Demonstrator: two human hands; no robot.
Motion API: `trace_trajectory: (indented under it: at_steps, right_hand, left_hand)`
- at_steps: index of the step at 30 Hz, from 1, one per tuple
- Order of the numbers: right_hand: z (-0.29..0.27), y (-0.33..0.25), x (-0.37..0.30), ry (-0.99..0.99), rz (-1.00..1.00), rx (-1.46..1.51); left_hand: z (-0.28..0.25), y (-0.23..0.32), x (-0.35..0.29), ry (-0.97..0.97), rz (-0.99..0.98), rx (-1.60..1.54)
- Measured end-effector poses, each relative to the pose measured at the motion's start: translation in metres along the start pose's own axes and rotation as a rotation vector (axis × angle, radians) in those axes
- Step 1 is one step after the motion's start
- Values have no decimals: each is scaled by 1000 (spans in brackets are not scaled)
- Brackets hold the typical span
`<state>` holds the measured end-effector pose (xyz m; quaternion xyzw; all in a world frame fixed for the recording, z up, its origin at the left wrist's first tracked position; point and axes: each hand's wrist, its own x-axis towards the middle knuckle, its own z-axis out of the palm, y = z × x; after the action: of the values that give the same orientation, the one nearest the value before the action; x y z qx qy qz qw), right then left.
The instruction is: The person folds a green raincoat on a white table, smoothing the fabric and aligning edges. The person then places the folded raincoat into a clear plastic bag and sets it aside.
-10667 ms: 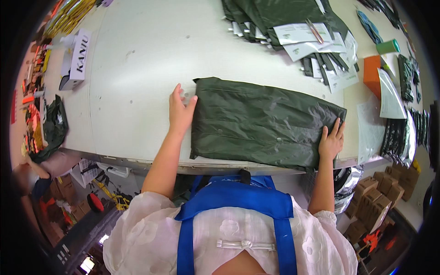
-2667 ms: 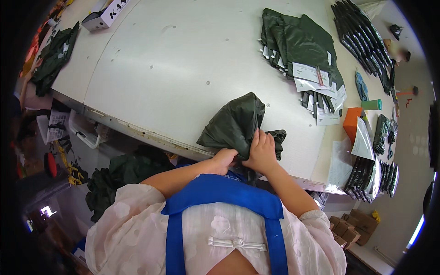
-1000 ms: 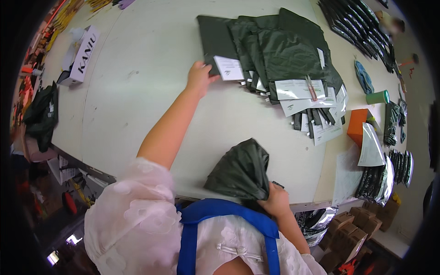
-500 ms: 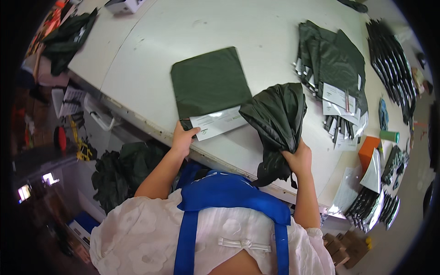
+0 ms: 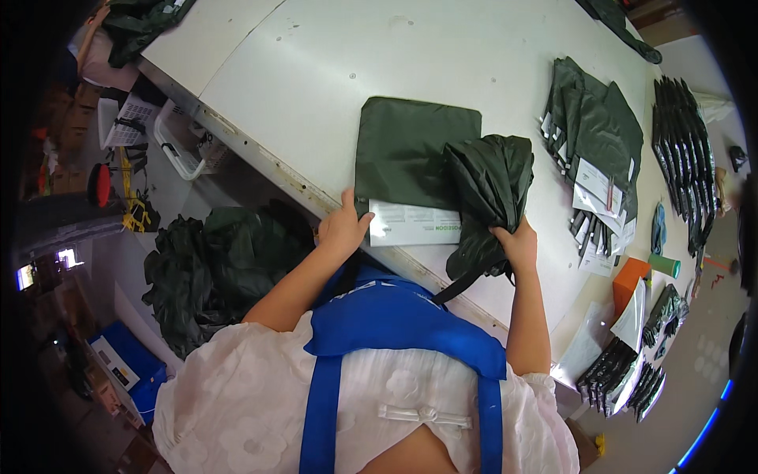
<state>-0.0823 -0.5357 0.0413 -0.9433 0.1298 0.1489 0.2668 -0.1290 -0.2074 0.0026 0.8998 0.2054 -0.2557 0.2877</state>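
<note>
A white table (image 5: pixel 316 126) spreads beyond both grips, lightly scuffed and marked with small dots. A stack of green pouches (image 5: pixel 588 118) with white slips lies on it, past the right grip and to its right. The flat pouch (image 5: pixel 410 150) lies just beyond and to the right of the left grip: dark green, matt, nearly square, smooth with faint ripples. The gathered bundle (image 5: pixel 497 174), of the same dark green but glossier, fans out in deep pleats above the right grip and covers the pouch's right-hand part. A white card (image 5: pixel 407 225) with fine print and green lettering shows along the pouch's near edge, right of the left grip. The right hand (image 5: pixel 519 243) is closed around the bundle's narrowed neck. The left hand (image 5: pixel 341 227) has thumb and forefinger spread narrowly at the pouch's near left corner; whether they pinch it, I cannot tell. A thin dark strap (image 5: pixel 466 282) trails below the bundle, left of the right grip.
</note>
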Motion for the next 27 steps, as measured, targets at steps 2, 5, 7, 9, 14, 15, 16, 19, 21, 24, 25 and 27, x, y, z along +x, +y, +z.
trace_trajectory:
  at_steps: [2, 5, 7, 9, 14, 15, 16, 19, 21, 24, 25, 27]
  right_hand:
    - [0, 1, 0, -3, 0, -3]
    - [-3, -3, -3, -20, -12, -7]
    - [-9, -4, -8, -38, -78, 22]
    - [-16, -2, -11, -76, -159, 49]
    - [-42, -10, -24, -320, -320, -61]
    - [-43, -11, -27, -370, -376, -72]
    - [-44, -17, -29, -465, -410, -151]
    - [-24, -27, -32, -652, -604, -181]
    - [-5, -32, -29, -634, -574, -196]
    - [0, -30, -26, -486, -378, -193]
    - [-3, -31, -26, -422, -230, -126]
    - [-4, -26, -27, -274, -37, 1]
  left_hand:
    - [9, -11, -1, 433, 455, 97]
    - [3, -7, 25, 545, 904, 196]
    - [6, -13, 44, 406, 1038, 216]
    - [2, -14, 58, 298, 1161, 268]
    - [-10, -6, 69, 292, 1232, 337]
    - [-14, 2, 66, 334, 1206, 325]
    - [-16, 10, 64, 354, 1144, 184]
    - [-30, 40, 47, 333, 1049, -15]
    - [-36, 46, 43, 329, 1175, -13]
    - [-49, 44, 36, 261, 1269, 46]
    - [-54, 42, 32, 234, 1264, 70]
    - [-48, 45, 24, 237, 1267, 37]
